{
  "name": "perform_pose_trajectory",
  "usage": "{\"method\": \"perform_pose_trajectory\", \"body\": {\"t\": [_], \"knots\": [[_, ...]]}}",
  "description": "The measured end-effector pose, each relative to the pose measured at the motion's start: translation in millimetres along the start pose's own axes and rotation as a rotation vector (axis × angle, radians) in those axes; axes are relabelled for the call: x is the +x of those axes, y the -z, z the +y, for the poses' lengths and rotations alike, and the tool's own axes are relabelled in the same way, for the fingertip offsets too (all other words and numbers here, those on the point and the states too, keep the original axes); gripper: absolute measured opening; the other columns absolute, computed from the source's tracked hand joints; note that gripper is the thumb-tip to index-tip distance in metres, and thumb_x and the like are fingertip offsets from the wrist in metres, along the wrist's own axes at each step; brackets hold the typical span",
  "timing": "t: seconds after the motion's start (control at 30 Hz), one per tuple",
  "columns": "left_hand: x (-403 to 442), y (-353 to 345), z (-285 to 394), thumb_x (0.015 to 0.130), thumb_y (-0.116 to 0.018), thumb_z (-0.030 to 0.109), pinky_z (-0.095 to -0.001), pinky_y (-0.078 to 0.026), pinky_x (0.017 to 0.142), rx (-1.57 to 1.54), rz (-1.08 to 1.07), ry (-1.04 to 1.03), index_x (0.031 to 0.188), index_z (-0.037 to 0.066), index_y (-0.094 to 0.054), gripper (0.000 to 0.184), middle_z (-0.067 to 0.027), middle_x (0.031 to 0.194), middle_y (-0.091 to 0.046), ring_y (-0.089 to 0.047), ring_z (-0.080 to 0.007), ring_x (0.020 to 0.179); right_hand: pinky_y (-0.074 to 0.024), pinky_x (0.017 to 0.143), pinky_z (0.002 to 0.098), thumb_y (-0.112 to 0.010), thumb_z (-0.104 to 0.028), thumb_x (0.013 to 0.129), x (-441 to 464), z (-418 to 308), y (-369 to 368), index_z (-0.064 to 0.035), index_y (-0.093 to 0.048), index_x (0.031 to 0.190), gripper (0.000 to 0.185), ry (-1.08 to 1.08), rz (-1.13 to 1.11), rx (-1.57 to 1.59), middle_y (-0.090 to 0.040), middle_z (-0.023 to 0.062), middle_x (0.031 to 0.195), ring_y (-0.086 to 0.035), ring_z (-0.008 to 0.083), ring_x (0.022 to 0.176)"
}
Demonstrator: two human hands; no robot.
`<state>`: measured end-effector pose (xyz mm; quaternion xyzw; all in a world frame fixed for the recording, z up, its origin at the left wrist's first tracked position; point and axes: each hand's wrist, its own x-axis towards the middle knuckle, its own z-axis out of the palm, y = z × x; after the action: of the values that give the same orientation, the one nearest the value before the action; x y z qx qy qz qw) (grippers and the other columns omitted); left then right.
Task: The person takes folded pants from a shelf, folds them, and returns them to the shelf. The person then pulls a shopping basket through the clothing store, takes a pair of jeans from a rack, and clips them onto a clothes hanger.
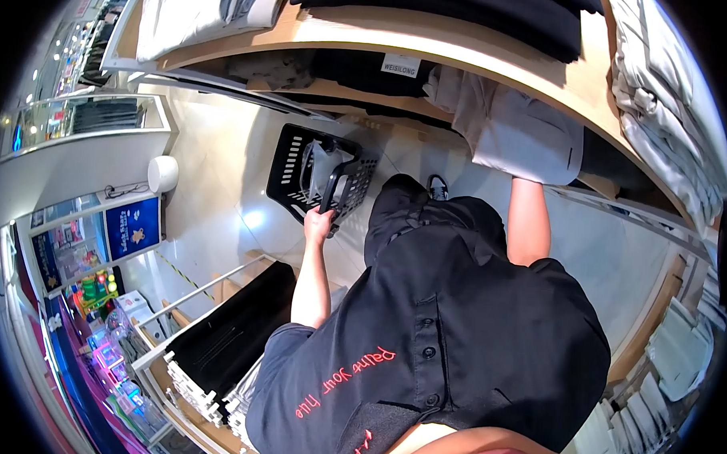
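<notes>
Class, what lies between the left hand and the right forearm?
The head view shows the person's legs, in dark cloth, between the left hand and the right forearm. Between that hand and the legs, floor shows.

Black basket (281,190), pale grey garment (527,137), black shirt (508,328), red lettering (376,358)

Shelf (290,36) overhangs; floor (210,154) beside basket (287,192) open

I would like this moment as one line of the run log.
left hand: holding black plastic basket by its handle; right hand: hidden by folded light-grey cloth garment; in basket: whitish item, unclear
</notes>
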<state>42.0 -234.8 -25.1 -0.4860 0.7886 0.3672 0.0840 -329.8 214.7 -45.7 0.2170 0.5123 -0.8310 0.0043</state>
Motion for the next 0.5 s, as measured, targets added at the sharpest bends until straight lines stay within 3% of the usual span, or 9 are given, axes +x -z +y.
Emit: {"method": "perform_pose_trajectory", "body": {"t": [0.5], "knots": [[12, -6, -11, 0.086, -0.076, 0.021, -0.0353, -0.051, 0.065, -0.046, -0.031, -0.045, 0.092, -0.003, -0.078, 0.025, -0.0075, 0.072, -0.072, -0.065, -0.0172, 0.065, -0.0478, 0.113, 0.0447, -0.058, -0.072, 0.097, -65, 7, 70, -0.0098, -0.060, 0.146, 0.079, -0.052, 0.140, -0.026, -0.064, 0.0165, 0.144, -0.061, 0.0349, 0.132]]}}
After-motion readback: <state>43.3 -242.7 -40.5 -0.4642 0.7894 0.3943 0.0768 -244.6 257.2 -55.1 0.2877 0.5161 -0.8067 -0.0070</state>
